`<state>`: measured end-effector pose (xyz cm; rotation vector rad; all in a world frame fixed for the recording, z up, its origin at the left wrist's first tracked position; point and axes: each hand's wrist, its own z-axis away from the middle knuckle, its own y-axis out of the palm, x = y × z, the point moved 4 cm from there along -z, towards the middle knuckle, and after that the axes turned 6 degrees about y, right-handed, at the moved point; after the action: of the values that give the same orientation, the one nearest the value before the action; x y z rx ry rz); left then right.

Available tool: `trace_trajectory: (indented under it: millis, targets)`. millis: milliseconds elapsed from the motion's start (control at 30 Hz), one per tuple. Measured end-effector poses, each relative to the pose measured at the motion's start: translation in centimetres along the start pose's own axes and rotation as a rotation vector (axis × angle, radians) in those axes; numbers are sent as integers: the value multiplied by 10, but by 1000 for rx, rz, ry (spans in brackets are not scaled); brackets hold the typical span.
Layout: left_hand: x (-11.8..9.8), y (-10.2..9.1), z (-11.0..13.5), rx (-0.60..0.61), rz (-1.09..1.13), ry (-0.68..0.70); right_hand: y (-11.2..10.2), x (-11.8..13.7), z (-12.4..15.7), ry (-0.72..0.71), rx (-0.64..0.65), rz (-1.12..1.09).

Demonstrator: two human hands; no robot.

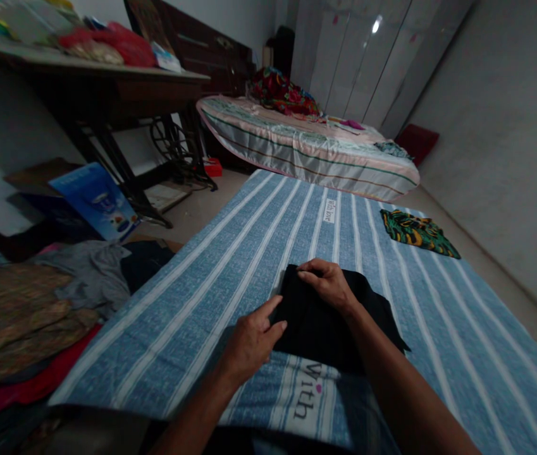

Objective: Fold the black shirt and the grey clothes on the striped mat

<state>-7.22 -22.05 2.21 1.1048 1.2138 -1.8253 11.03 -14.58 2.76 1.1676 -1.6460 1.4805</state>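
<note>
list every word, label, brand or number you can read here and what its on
"With love": white patch on the blue striped cloth, far end
"With": same cloth, near edge; no further word shows there
Blue box: lettering too blurred to read
White-and-blue packet, upper left: markings too small to read
Black cloth: no lettering shows

Covered worktop (pixel 192 309): centre, before the person
Near cloth (pixel 315 332): on worktop, near half
Left hand (pixel 252 338): at near cloth's left edge
Right hand (pixel 329 285): on near cloth, far edge
Far cloth (pixel 417 234): on worktop, far right
Bed (pixel 315 151): behind worktop
Blanket (pixel 284 91): on bed
Wardrobe (pixel 344 63): behind bed
Clothes pile (pixel 21 322): left of worktop
Treadle table (pixel 142 95): left, beyond clothes pile
</note>
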Motion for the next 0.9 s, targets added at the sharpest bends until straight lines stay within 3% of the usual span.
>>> trace_trajectory:
  millis: [367,533,900]
  targets:
    - [19,0,-18,212,56,-55,-1,4,2,29,-26,-58]
    - [20,1,-19,255,96,-75,2,0,-1,57,-1,-69]
    - [19,3,-18,204,37,-54,8,29,-29,183,358,146]
